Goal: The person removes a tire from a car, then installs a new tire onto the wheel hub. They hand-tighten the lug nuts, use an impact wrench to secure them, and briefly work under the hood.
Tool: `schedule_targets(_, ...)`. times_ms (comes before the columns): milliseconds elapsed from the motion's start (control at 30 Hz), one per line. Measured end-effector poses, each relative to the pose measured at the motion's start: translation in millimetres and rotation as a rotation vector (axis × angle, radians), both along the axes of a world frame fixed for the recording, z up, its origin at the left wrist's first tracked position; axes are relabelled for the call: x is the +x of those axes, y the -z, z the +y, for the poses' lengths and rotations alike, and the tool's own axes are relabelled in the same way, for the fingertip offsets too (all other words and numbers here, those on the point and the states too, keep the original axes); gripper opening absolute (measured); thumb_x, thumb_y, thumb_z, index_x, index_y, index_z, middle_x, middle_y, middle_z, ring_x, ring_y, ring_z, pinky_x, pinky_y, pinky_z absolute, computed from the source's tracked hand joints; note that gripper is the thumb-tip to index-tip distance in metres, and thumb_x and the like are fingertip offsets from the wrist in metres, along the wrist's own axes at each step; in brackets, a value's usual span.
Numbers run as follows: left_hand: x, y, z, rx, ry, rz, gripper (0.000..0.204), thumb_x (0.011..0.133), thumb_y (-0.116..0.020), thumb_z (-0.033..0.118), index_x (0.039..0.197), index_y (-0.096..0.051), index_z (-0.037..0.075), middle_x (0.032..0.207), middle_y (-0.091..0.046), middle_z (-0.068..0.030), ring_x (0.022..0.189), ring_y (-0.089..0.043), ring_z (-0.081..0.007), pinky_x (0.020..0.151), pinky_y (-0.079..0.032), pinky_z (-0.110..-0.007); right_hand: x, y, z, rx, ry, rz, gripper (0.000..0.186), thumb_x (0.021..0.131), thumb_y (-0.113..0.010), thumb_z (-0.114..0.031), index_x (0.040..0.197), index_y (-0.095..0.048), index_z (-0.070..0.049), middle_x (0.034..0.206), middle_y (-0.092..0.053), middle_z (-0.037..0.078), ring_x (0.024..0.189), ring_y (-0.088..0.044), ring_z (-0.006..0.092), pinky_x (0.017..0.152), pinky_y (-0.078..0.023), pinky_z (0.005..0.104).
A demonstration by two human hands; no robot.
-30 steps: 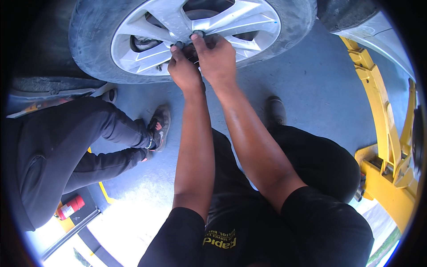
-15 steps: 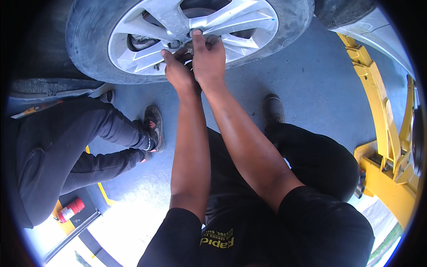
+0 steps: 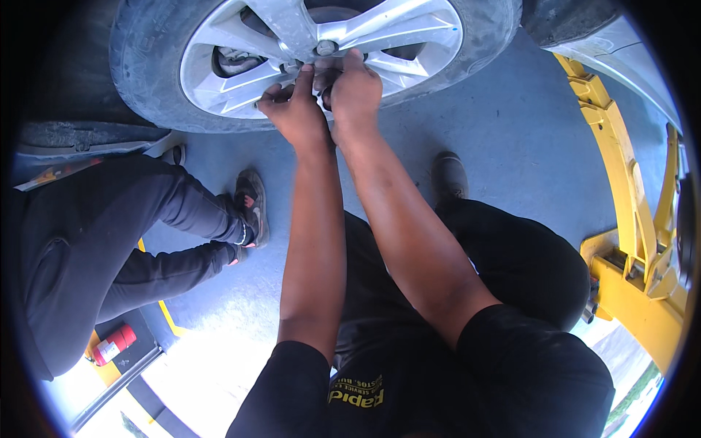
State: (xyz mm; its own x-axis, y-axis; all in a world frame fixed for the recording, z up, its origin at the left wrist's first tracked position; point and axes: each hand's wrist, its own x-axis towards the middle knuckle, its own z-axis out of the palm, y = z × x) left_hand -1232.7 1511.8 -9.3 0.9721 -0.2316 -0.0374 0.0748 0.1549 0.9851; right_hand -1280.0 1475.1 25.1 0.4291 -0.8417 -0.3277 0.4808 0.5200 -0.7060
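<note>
At the top, a car wheel with a silver spoked alloy rim and a dark tyre hangs before me. A lug nut shows near its hub. My left hand is at the lower hub, thumb raised beside a nut, fingers curled around something I cannot make out. My right hand is just to its right, against the rim, thumb up near the right lug position and fingers bent. What it grips, if anything, is hidden behind it and in shadow.
At left another person's legs in dark trousers are close beside me, above a red fire extinguisher. Yellow lift arms stand at right. The car's body overhangs at upper right. Blue-grey floor lies below the wheel.
My right hand has moved off the upper lug nut, down and rightward, uncovering it. My left thumb has risen toward the hub beside it. The other person's legs are nearly still.
</note>
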Motion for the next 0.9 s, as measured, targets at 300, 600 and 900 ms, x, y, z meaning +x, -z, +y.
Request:
schedule_targets(300, 3.1, -3.9, 1.0, 0.117, 0.052, -0.007, 0.043, 0.101, -0.066, 0.037, 0.104, -0.065, -0.006, 0.093, -0.068, -0.0123, 0.074, -0.060, -0.0190, 0.063, -0.047, -0.032, 1.5, 3.1, -6.4, 0.133, -0.019, 0.054, 0.042, 0.103, -0.058, -0.029, 0.082, -0.066, 0.007, 0.069, -0.065, 0.009, 0.064, -0.061, 0.0181, 0.063, -0.049, 0.0359)
schedule_targets(600, 1.8, 0.7, 2.1, 0.129, 0.039, -0.065, 0.045, 0.097, -0.070, 0.039, 0.099, -0.058, -0.004, 0.094, -0.066, -0.0138, 0.073, -0.060, -0.0199, 0.069, -0.050, -0.033, 1.0, 5.0, -2.7, 0.058, -0.036, 0.050, 0.045, 0.109, -0.047, -0.028, 0.083, -0.064, 0.004, 0.070, -0.064, 0.007, 0.058, -0.053, 0.0154, 0.061, -0.046, 0.0336)
schedule_targets(900, 9.1, 1.1, 1.4, -0.015, 0.116, 0.020, 0.042, 0.102, -0.062, 0.035, 0.099, -0.069, -0.006, 0.085, -0.065, -0.0096, 0.064, -0.054, -0.0180, 0.059, -0.047, -0.033, -2.3, 2.0, -7.3, 0.279, -0.107, -0.194, 0.038, 0.106, -0.054, -0.037, 0.096, -0.064, -0.001, 0.071, -0.058, 0.004, 0.057, -0.044, 0.0117, 0.055, -0.035, 0.0270)
